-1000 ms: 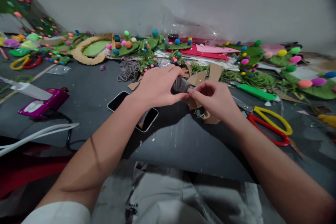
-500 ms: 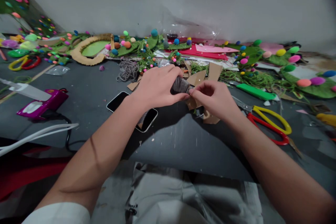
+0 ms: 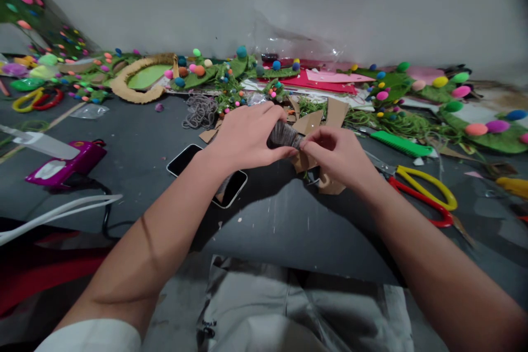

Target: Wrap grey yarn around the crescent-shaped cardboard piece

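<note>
A piece wrapped in grey yarn is held over the dark table. My left hand is closed round its left part, with the thumb along the lower side. The thumb and fingertips of my right hand pinch its right end. Fingers hide much of the piece. Behind my left hand lies a loose heap of grey yarn. Cut brown cardboard pieces lie behind and below my right hand.
A phone lies partly under my left forearm. Red and yellow scissors and a green cutter are at the right. A purple glue gun sits at the left. Green leaves with coloured balls line the wall.
My right fingertips have shifted very slightly to the right at the end of the wrapped piece. My left hand looks unmoved.
</note>
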The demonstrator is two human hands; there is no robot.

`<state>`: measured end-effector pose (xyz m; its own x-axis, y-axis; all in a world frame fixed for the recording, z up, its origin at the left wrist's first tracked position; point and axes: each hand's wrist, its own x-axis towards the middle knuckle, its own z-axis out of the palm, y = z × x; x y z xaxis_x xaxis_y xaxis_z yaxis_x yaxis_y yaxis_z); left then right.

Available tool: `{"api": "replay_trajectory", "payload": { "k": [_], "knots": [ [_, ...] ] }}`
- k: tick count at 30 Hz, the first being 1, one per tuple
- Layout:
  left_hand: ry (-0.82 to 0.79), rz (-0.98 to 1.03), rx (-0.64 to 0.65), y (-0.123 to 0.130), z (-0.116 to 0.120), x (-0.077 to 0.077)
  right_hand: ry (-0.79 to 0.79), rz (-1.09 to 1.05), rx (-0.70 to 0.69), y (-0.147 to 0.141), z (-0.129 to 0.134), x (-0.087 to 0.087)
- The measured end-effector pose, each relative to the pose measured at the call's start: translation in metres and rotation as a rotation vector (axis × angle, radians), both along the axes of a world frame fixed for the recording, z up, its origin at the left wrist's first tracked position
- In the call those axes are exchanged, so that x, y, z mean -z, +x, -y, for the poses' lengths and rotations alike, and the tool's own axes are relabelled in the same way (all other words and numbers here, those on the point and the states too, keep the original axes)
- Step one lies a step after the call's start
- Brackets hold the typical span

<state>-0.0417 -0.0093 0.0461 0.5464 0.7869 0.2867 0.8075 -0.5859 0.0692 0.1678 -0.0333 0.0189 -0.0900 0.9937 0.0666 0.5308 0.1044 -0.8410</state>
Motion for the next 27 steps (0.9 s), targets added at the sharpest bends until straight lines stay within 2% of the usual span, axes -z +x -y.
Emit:
{"api": "replay_trajectory", "payload": {
  "k": [10,18,24,27],
  "knots": [
    [0.015,0.011,-0.007,-0.002,-0.002,0.0,-0.003,-0.177,-0.011,0.012,-0.005,-0.003],
    [-0.027,0.049,-0.014,-0.003,-0.003,0.0,0.078,-0.115,0.008,0.02,-0.005,-0.004],
    [-0.07,0.115,-0.014,-0.004,0.001,-0.005,-0.033,-0.265,-0.045,0.017,-0.001,-0.004],
    [-0.07,0.127,-0.005,-0.004,0.003,-0.007,-0.087,-0.257,-0.124,0.013,0.003,-0.008]
  ]
}}
